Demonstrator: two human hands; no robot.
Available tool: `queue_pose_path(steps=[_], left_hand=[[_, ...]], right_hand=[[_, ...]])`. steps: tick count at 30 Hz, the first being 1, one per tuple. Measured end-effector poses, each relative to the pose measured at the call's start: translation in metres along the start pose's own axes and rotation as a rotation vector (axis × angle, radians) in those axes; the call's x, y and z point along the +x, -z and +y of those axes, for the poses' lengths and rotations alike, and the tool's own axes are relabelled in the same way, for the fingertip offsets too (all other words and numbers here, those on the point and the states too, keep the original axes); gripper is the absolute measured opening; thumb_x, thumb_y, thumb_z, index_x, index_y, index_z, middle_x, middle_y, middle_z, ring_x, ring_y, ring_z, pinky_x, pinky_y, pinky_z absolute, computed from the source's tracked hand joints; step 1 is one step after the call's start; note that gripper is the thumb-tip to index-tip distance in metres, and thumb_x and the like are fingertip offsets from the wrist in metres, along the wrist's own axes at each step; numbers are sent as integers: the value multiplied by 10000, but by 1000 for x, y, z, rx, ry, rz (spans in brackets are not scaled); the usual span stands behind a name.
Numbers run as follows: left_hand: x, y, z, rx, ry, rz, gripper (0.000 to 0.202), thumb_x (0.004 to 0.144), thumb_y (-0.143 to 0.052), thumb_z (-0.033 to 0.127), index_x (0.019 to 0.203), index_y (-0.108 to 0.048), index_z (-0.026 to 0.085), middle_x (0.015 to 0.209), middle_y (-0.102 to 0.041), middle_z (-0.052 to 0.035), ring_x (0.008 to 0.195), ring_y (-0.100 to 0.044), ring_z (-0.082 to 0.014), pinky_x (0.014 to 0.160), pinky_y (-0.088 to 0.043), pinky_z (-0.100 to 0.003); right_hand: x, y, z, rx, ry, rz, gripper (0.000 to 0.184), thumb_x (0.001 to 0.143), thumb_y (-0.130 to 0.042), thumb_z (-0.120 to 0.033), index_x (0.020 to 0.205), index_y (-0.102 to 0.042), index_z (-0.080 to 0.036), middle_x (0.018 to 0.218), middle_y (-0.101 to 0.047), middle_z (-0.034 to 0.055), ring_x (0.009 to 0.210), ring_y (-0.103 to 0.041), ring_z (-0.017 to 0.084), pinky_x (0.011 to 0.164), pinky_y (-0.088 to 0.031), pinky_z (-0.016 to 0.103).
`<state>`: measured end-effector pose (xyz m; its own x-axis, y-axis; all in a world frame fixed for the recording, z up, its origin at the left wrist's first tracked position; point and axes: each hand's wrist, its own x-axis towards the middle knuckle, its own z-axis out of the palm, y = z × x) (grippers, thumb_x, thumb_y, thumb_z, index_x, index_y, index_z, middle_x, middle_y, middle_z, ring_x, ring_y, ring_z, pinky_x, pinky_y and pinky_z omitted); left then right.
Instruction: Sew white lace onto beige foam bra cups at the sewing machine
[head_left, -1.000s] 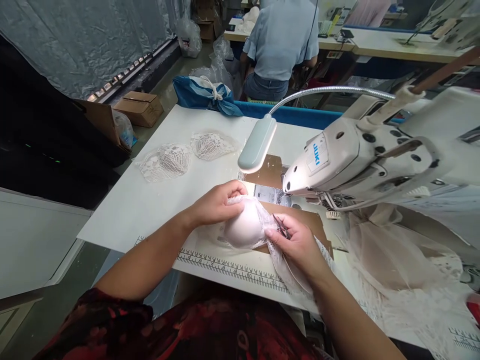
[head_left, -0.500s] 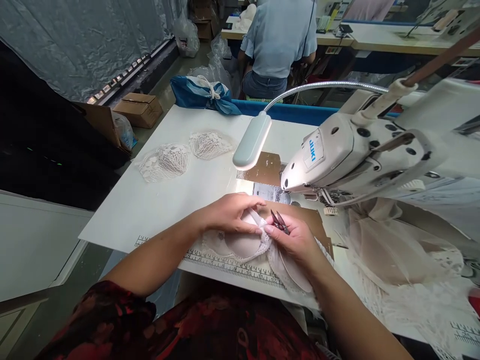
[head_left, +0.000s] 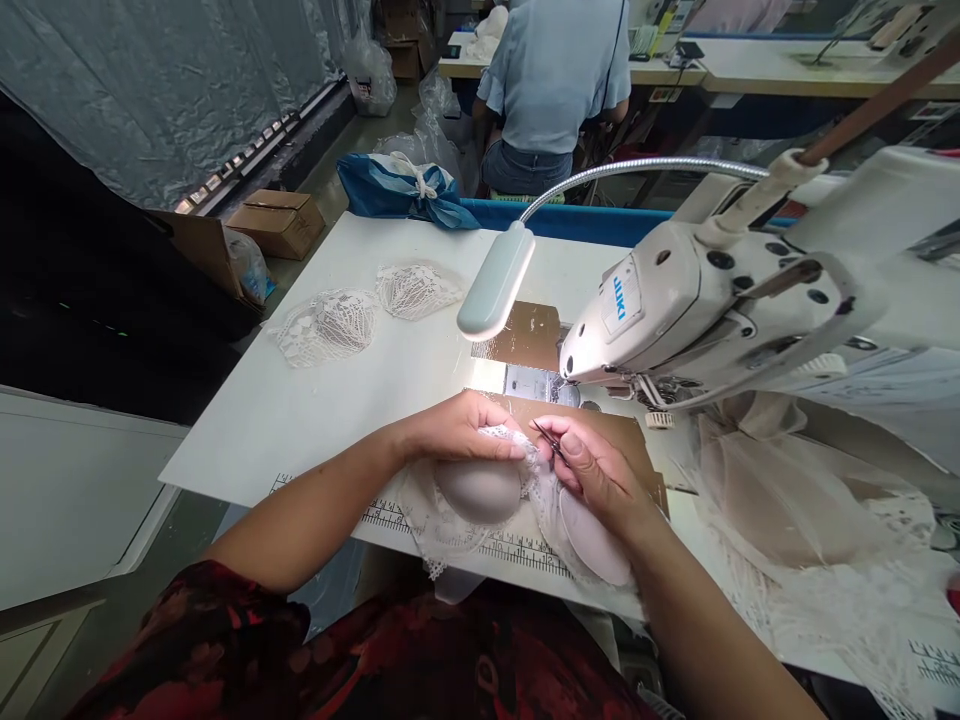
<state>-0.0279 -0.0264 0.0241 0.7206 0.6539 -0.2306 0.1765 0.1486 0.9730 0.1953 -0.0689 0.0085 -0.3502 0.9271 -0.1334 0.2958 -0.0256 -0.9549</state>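
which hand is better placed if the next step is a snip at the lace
Probably the right hand: it already holds the small scissors, close to the lace. The left hand pinches the lace above the white cup, so it seems better placed for steadying.

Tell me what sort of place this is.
Probably a garment sewing workshop: a JUKI sewing machine, lace pieces on the white table, and another person seated at a workbench beyond.
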Motion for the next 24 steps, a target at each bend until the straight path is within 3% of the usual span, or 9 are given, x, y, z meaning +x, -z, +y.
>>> queue_pose_path(steps=[5,8,12,21,24], left_hand=[[-1,0,3,-8,-21,-17,280,815,-663,377,910,-729,123,780,-663,-39,692,-558,-111,602,-405,-202],[0,-1,3,41,-18,-26,340,797,-665,428,754,-699,92,613,-534,6,569,-443,-78,507,-310,-197],[1,-2,0,61,7,-33,362,773,-680,438,698,-671,84,564,-440,27,533,-370,-69,484,-266,-206],[-1,-1,1,63,43,-49,369,793,-665,454,828,-720,91,659,-598,-23,577,-487,-97,522,-372,-215],[0,-3,1,48,45,-13,324,782,-685,420,832,-732,104,709,-654,-47,628,-552,-122,553,-408,-224]], right_hand=[[1,6,-6,-85,68,-33,363,875,-548,-469,1122,-640,-220,1015,-687,64,931,-628,211,806,-495,327],[3,3,-10,-54,79,-67,300,863,-577,-433,1064,-646,-221,958,-694,48,857,-639,191,742,-507,301],[4,-3,-13,-38,95,-86,230,868,-578,-397,990,-660,-220,936,-695,43,820,-641,181,736,-506,299],[4,-8,-13,-119,119,4,203,874,-571,-379,875,-687,-213,843,-688,30,756,-610,168,687,-462,292],[5,-8,-9,-2,54,61,239,860,-575,-426,886,-657,-203,781,-660,23,704,-599,158,654,-467,289]])
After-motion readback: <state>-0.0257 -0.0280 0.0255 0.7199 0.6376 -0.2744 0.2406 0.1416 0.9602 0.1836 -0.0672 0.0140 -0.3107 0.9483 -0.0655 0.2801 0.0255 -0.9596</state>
